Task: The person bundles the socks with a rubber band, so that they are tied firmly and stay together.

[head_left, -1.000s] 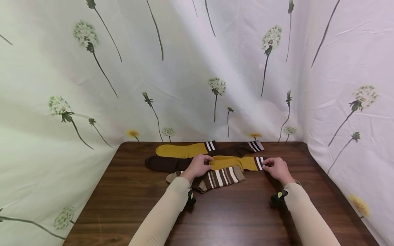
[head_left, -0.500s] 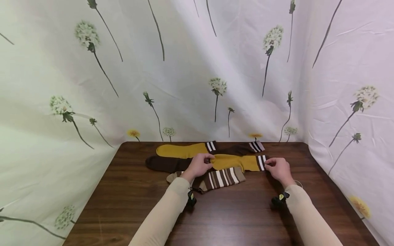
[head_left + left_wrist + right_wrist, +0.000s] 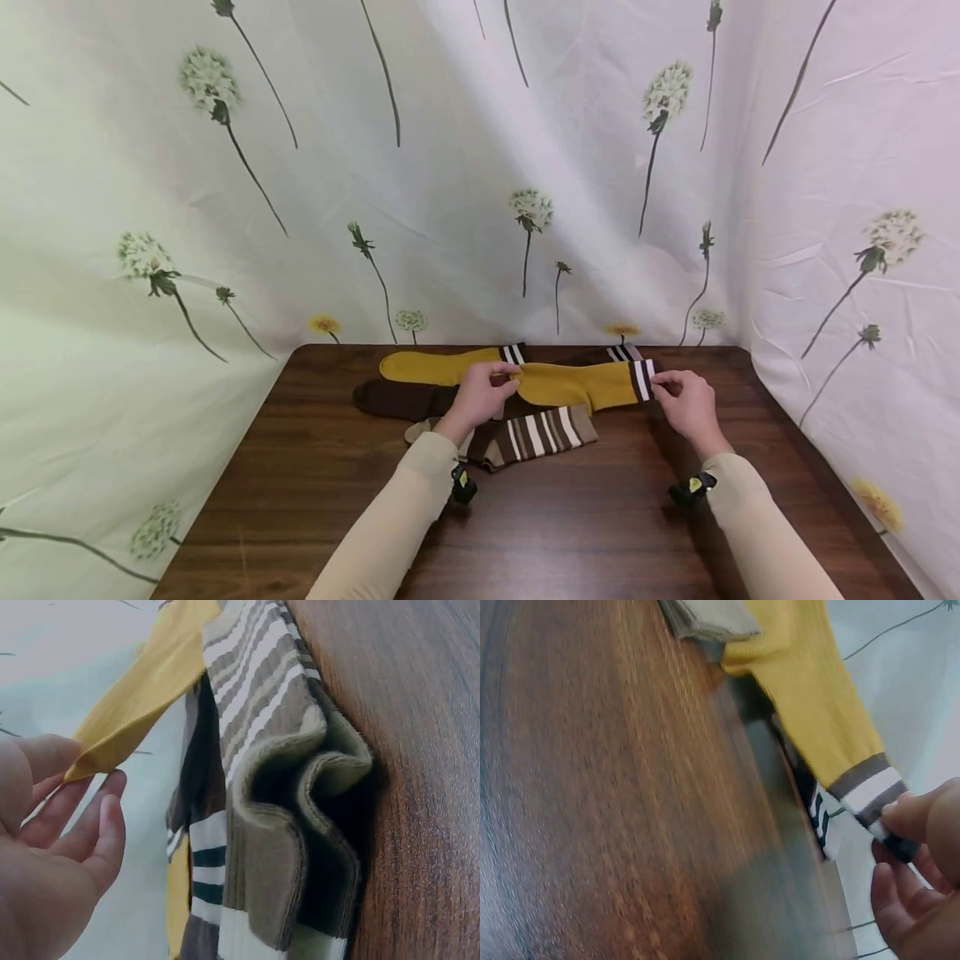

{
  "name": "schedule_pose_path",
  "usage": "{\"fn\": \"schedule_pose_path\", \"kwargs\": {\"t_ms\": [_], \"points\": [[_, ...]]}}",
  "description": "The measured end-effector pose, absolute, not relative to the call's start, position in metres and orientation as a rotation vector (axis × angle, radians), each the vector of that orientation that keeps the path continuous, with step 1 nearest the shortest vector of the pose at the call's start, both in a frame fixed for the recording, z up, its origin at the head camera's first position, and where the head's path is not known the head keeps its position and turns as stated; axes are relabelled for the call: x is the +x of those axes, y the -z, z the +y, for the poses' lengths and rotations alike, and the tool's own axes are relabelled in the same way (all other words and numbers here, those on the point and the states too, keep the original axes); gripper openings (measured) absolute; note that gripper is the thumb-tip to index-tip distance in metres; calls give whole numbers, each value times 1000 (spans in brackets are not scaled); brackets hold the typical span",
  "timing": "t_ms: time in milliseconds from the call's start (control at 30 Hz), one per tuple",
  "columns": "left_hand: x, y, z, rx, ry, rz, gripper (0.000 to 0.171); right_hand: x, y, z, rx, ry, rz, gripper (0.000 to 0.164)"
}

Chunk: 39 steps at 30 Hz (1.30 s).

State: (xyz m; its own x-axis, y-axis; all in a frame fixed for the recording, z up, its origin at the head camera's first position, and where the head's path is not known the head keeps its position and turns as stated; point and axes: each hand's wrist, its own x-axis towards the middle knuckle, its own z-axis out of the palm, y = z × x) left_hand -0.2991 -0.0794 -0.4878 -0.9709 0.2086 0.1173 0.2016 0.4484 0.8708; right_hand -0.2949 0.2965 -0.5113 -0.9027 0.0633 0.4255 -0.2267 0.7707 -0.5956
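Observation:
A yellow sock (image 3: pixel 573 386) with a brown-and-white striped cuff stretches between my two hands, lifted off the pile. My left hand (image 3: pixel 478 396) pinches its toe end; the left wrist view shows the thumb and fingers on the yellow tip (image 3: pixel 112 742). At the other end my right hand (image 3: pixel 687 404) pinches the striped cuff (image 3: pixel 874 791) between thumb and fingers. Below the lifted sock lie brown-and-white striped socks (image 3: pixel 540 435), with their folded tan openings close to the left wrist camera. A dark brown sock (image 3: pixel 397 400) lies partly behind my left hand.
Another yellow sock (image 3: pixel 435 367) lies at the back of the wooden table (image 3: pixel 525 533). A dark sock's striped cuff (image 3: pixel 624 353) shows behind the held one. A flower-printed white curtain (image 3: pixel 450 208) hangs right behind the table's back edge.
Both hands have risen and shifted slightly toward the back, lifting the yellow sock from the pile. It is now drawn straighter between them. The other socks have stayed in place.

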Motion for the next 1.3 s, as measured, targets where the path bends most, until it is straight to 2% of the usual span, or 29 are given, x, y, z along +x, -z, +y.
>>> {"fn": "schedule_pose_path", "kwargs": {"t_ms": [467,700,1300], "points": [[-286,473,-114,329,-1833,2663,22,-291,485,259,278,-1081,-2285,11],[-275,475,-144,344,-1763,2714,20,-285,480,237,474,-1113,-2365,20],[-250,461,-200,375,-1691,2574,18,-273,476,218,600,-1262,-2457,20]]}}
